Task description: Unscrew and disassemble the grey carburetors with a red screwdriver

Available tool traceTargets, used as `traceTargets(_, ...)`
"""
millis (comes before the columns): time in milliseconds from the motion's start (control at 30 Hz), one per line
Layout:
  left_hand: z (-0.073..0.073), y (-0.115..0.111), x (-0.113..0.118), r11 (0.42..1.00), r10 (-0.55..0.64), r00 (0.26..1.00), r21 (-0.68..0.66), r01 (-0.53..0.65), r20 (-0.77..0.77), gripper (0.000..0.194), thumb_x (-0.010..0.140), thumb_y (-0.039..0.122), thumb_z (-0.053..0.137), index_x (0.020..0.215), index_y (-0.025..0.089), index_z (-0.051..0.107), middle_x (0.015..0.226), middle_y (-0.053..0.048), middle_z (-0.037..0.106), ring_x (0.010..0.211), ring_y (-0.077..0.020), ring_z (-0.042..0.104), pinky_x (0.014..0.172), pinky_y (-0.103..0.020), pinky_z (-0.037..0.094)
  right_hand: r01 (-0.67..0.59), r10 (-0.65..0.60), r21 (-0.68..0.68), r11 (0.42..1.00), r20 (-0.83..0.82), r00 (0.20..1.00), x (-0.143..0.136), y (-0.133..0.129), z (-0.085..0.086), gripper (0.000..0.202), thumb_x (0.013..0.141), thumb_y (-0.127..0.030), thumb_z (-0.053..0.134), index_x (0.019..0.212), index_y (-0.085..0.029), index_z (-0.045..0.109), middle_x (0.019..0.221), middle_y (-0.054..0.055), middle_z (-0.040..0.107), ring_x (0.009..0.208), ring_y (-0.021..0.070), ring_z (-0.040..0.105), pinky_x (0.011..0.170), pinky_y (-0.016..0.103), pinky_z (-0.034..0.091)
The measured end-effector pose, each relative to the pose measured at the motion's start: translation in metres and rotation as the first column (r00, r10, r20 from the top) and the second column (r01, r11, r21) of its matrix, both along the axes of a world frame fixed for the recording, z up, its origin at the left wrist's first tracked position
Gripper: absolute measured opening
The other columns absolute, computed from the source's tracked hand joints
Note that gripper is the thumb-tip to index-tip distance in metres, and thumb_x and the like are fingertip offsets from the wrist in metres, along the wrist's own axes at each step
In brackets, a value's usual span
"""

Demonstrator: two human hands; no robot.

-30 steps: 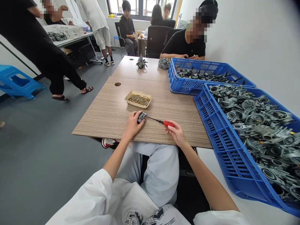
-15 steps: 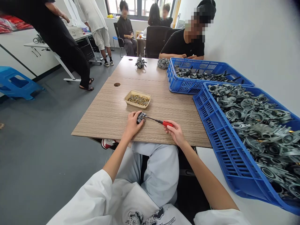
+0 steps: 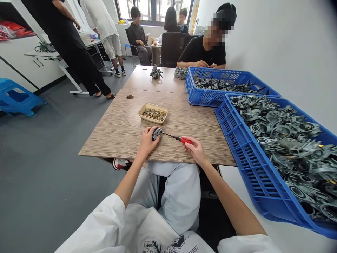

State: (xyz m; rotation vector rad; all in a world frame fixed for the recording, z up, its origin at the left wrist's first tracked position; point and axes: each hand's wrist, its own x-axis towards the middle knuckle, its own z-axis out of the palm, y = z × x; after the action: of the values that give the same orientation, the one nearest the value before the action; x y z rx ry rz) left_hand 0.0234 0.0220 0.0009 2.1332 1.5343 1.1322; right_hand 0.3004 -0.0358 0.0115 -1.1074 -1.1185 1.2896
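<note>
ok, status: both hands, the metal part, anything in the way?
Left hand holding metal casting at wood-grain table. Right hand gripping red-handled screwdriver, pointed at casting. Tray of small fasteners just beyond, not between them.

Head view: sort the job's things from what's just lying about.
Probably in the job:
metal part in the left hand
red-handled screwdriver in the right hand
tray of small metal pieces
near blue crate of metal parts

Probably just lying about:
blue stool
untouched metal assembly on the table
</note>
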Motion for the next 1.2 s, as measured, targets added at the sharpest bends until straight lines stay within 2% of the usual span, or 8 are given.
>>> traceTargets(267,-0.0016,0.0012,-0.0004,1.000,0.016,1.000,0.011,-0.016,0.004,0.045,0.095,0.030,0.066,0.140,0.027,0.060,0.130,-0.011,0.061,0.123,-0.0323,0.055,0.110,-0.050,0.047,-0.012,0.010,0.040,0.999,0.049,0.999,0.0003,0.0010,-0.0041,0.036,0.081,-0.038,0.083,0.114,-0.023,0.081,0.084,0.003,0.074,0.069,0.0170,0.062,0.061,0.032,0.052)
traceTargets(600,-0.0047,0.0033,-0.0010,1.000,0.016,1.000,0.012,-0.016,0.002,0.044,0.096,0.032,0.065,0.139,0.027,0.060,0.128,-0.012,0.061,0.123,-0.0327,0.056,0.108,-0.051,0.049,-0.027,0.025,0.034,0.999,0.056,0.998,-0.0014,-0.0011,0.0021,0.034,0.079,-0.035,0.083,0.110,-0.022,0.081,0.078,0.001,0.072,0.066,0.0160,0.061,0.062,0.032,0.053)
traceTargets(933,-0.0035,0.0026,-0.0005,1.000,0.023,1.000,0.014,-0.023,0.009,0.044,0.095,0.031,0.066,0.138,0.027,0.060,0.128,-0.012,0.061,0.122,-0.0325,0.056,0.108,-0.051,0.049,-0.060,0.055,0.064,0.996,0.078,0.995,-0.0027,-0.0013,0.0044,0.030,0.078,-0.033,0.083,0.105,-0.022,0.081,0.082,0.002,0.073,0.067,0.0156,0.062,0.061,0.031,0.053)
traceTargets(1200,-0.0042,0.0027,-0.0012,1.000,0.018,1.000,0.021,-0.018,-0.003,0.042,0.097,0.032,0.064,0.139,0.027,0.061,0.128,-0.012,0.060,0.123,-0.0324,0.055,0.109,-0.050,0.048,-0.039,0.037,0.024,0.999,0.077,0.996,-0.0023,-0.0006,0.0027,0.040,0.083,-0.046,0.084,0.114,-0.021,0.078,0.091,0.005,0.078,0.067,0.0153,0.063,0.060,0.030,0.053)
